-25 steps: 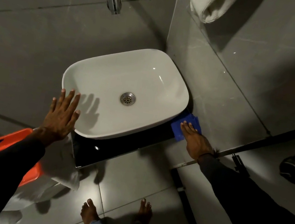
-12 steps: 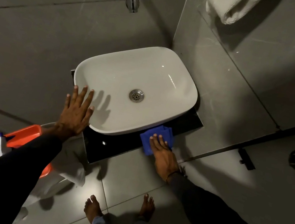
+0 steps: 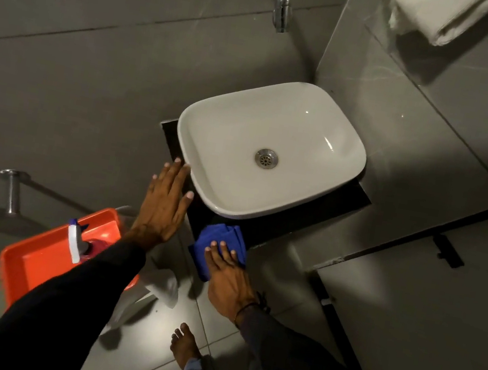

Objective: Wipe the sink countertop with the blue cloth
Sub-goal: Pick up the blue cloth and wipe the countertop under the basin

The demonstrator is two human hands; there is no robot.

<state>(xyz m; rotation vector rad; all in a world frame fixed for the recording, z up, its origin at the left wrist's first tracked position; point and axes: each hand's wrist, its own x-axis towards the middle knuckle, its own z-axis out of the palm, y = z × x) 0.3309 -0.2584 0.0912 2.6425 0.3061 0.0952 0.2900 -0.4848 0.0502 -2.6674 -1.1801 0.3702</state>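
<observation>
A white basin [image 3: 279, 119] sits on a small black countertop [image 3: 329, 205] in a corner of grey tiled walls. The folded blue cloth [image 3: 221, 236] lies on the countertop's front left corner, partly over the edge. My right hand [image 3: 228, 279] presses flat on the cloth, fingers spread over it. My left hand [image 3: 165, 204] rests flat and spread on the countertop's left side, fingertips against the basin's left rim.
A chrome tap [image 3: 281, 0] juts from the wall above the basin. A white towel [image 3: 433, 13] hangs at top right. An orange tub [image 3: 56, 253] with a spray bottle [image 3: 78, 242] stands lower left, white rags [image 3: 161, 287] beside it. My bare foot [image 3: 183, 346] is on the floor tiles.
My right hand slid the blue cloth along the front of the countertop from its right corner to its left corner. My left hand stayed by the basin's left rim.
</observation>
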